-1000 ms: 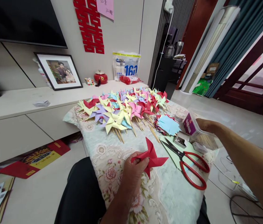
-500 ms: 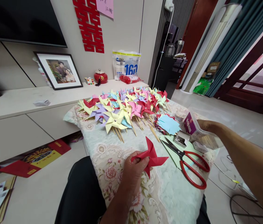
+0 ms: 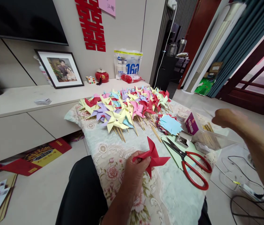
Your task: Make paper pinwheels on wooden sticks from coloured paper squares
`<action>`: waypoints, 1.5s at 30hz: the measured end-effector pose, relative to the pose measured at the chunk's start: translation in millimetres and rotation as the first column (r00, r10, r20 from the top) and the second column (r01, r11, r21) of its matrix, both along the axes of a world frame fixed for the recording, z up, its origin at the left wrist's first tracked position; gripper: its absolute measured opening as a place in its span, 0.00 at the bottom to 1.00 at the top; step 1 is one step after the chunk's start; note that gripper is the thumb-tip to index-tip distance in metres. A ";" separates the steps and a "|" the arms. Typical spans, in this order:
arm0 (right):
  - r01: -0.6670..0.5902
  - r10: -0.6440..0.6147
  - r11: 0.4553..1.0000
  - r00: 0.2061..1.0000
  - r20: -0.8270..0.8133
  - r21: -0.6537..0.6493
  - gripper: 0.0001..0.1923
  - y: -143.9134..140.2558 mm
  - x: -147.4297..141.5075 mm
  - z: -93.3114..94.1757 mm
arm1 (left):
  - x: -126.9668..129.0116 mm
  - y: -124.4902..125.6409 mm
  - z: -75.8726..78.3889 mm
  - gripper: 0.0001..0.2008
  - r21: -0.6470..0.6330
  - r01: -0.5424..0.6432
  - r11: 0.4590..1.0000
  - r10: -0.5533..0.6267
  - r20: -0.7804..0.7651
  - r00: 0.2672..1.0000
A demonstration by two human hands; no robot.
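My left hand [image 3: 135, 167] pinches a red paper pinwheel [image 3: 154, 156] without a stick, low over the front of the cloth. Above the clear plastic box [image 3: 216, 142] at the right is my right hand [image 3: 223, 118], closed and a little blurred. A thin pale wooden stick [image 3: 208, 112] juts out to the left from its fingers. More wooden sticks [image 3: 208, 126] lie in the box. Red-handled scissors [image 3: 185, 156] rest partly open on green paper [image 3: 173, 154]. Close by are a small box of metal pins [image 3: 182, 139] and a stack of cut paper, light blue sheet [image 3: 170, 124] on top.
Many finished pinwheels [image 3: 118, 120] on sticks cover the table's far part. A few loose sticks [image 3: 155, 132] lie before them. Behind stands a white cabinet [image 3: 17, 101] with a framed photo [image 3: 60, 70], a red pot [image 3: 102, 76] and a bag of cups [image 3: 127, 64]. Cables [image 3: 246, 170] run on the floor at right.
My right hand has come up out of the plastic box, with a thin stick now showing at its fingers. The left hand keeps hold of the red pinwheel, nearly still.
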State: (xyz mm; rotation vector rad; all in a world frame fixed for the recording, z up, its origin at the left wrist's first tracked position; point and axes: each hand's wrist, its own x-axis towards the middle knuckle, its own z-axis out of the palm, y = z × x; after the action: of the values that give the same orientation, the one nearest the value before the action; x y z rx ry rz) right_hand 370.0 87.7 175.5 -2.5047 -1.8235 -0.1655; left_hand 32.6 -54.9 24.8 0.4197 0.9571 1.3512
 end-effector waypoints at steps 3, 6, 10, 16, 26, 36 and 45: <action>-0.048 0.048 0.999 0.999 0.001 -0.007 0.02 -35.5 -29.5 8.7 | 0.1 -0.7 -0.8 0.08 0.009 0.006 1.000 -0.006 0.005 1.000; -0.318 0.264 0.944 0.883 -0.388 -0.082 0.04 -83.0 -80.5 -15.6 | -1.0 -1.0 0.1 0.09 -0.008 -0.020 1.000 0.020 0.031 0.999; -0.527 0.318 0.850 0.491 -0.811 0.015 0.03 -136.4 -146.8 -77.5 | -3.5 -1.2 2.0 0.10 0.008 -0.049 0.999 0.048 0.067 0.997; -0.539 0.206 0.842 0.317 -0.926 0.003 0.07 -161.2 -190.0 -124.4 | -4.8 -2.3 2.8 0.09 0.079 -0.015 0.997 0.010 0.068 0.998; -0.469 0.178 0.877 0.119 -0.977 0.103 0.26 -151.3 -155.8 -99.2 | -3.2 -2.0 -6.7 0.08 0.138 -0.039 0.990 0.064 -0.183 0.981; -0.372 0.248 0.911 0.145 -0.958 0.180 0.11 -144.0 -189.2 -112.2 | -4.0 -8.2 -2.3 0.08 0.259 0.138 0.956 -0.008 -0.446 0.895; -0.432 0.449 0.842 0.228 -0.864 0.324 0.06 -143.2 -187.4 -109.8 | -5.1 -14.2 0.3 0.11 0.249 0.232 0.940 -0.094 -0.466 0.880</action>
State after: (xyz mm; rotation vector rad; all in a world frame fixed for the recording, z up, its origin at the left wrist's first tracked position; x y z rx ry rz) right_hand 182.6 -55.5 65.7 -1.2785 -1.7412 1.0467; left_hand 27.5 -69.1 25.1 1.0616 1.0633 1.2666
